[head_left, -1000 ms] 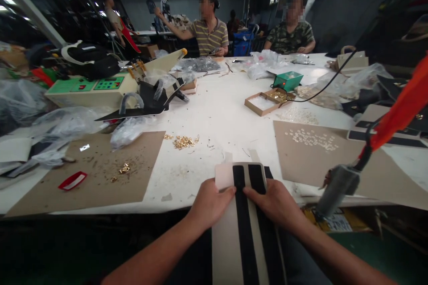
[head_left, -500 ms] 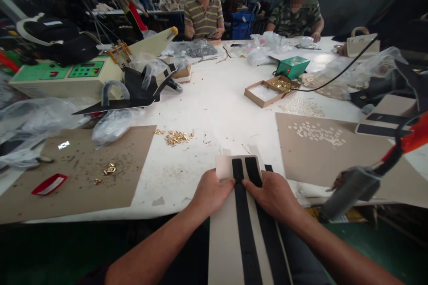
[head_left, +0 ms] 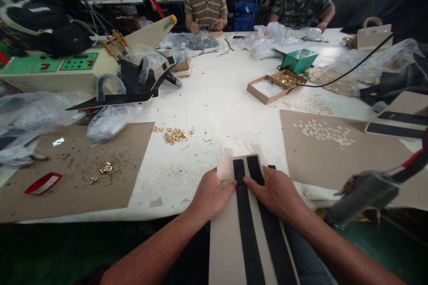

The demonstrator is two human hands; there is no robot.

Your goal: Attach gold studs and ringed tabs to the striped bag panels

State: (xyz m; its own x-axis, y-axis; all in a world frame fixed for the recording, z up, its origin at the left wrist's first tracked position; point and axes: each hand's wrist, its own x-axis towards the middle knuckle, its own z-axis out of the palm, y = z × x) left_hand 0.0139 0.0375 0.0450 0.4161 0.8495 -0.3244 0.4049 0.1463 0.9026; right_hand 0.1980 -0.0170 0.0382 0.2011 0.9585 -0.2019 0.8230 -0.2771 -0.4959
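A long beige panel (head_left: 224, 236) with two black straps (head_left: 246, 227) running along it lies over the table's front edge and reaches toward me. My left hand (head_left: 214, 191) grips its left side, thumb pressed beside the nearer strap's upper part. On the other side my right hand (head_left: 276, 189) holds the panel, its thumb at the same strap from the right. Both thumb tips almost meet there. The fingers under the panel are hidden. Beyond my left hand lies a pile of gold metal fittings (head_left: 176, 135) on the white table.
A brown board (head_left: 133, 160) at left carries gold pieces and a red item (head_left: 43, 183). Small pale rings (head_left: 324, 131) lie on the right board. A grey-headed tool (head_left: 364, 196) hangs at front right. Across the table are a partitioned box (head_left: 264, 91), a green device (head_left: 298, 60) and two people.
My view has shifted slightly, so the surroundings sit a little differently in the picture. Both hands keep the same hold on the panel, thumbs still at the strap.
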